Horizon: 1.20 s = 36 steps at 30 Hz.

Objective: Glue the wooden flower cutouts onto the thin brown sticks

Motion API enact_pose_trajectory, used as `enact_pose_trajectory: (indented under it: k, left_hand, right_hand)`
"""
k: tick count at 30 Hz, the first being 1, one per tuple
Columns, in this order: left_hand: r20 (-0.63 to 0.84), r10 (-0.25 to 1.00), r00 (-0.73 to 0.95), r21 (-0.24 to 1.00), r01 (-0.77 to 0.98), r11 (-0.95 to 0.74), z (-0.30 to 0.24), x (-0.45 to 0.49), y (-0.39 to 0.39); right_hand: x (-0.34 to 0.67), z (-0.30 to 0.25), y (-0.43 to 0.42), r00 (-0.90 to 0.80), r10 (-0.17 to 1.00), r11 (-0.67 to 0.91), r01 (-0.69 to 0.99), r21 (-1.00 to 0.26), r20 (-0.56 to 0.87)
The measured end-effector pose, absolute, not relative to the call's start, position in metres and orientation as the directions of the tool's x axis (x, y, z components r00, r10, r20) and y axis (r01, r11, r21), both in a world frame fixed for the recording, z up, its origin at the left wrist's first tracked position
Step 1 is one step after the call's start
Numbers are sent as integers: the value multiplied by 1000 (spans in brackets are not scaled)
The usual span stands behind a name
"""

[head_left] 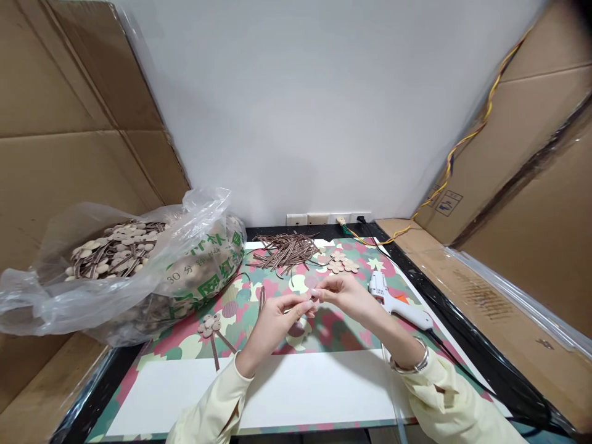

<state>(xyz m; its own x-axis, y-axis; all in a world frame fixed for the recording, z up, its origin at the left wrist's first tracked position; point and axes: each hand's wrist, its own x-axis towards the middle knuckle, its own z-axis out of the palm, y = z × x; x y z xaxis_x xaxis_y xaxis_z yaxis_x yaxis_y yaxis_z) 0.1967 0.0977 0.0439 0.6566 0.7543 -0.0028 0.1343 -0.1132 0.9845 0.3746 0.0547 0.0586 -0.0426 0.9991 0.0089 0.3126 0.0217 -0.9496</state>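
Observation:
My left hand (280, 316) and my right hand (345, 296) meet above the middle of the table, fingertips pinched together. Between them is a small brown strip (314, 298), mostly hidden by the fingers. Just behind my left wrist a striped brown ribbon strip (262, 298) shows; whether it joins the held piece I cannot tell. To the left lies a beige flower-shaped piece (210, 325) with two brown ribbon tails. Beyond my hands are a heap of brown ribbon strips (289, 250) and several loose beige flower pieces (341, 263).
A white glue gun (400, 306) lies right of my right forearm, its black cord trailing along the table edge. At left an open plastic bag (203, 259) bulges with flower pieces and ribbons. Cardboard (522, 154) flanks both sides; a power strip (319, 219) sits against the wall.

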Motion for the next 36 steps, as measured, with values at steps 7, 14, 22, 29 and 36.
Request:
enact_pose_trajectory:
  k: [7, 14, 22, 29, 36]
  left_hand:
    - [-145, 711, 688, 988, 133, 74, 39, 194, 105]
    - [-189, 716, 672, 980, 81, 183, 38, 196, 104]
    - [-200, 553, 809, 963, 60, 262, 37, 191, 111]
    - [-264, 554, 789, 964, 196, 180, 35, 189, 115]
    - [-273, 558, 784, 962, 229, 148, 31, 189, 116]
  right_hand:
    - [378, 66, 54, -120, 993, 74, 426, -902, 25]
    - [374, 64, 54, -3, 1000, 11, 389, -921, 11]
    - [374, 60, 52, -166, 984, 134, 495, -859, 58]
    - [372, 60, 50, -236, 971, 139, 459, -877, 30]
    - [375, 51, 51, -256, 966, 108, 352, -930, 15]
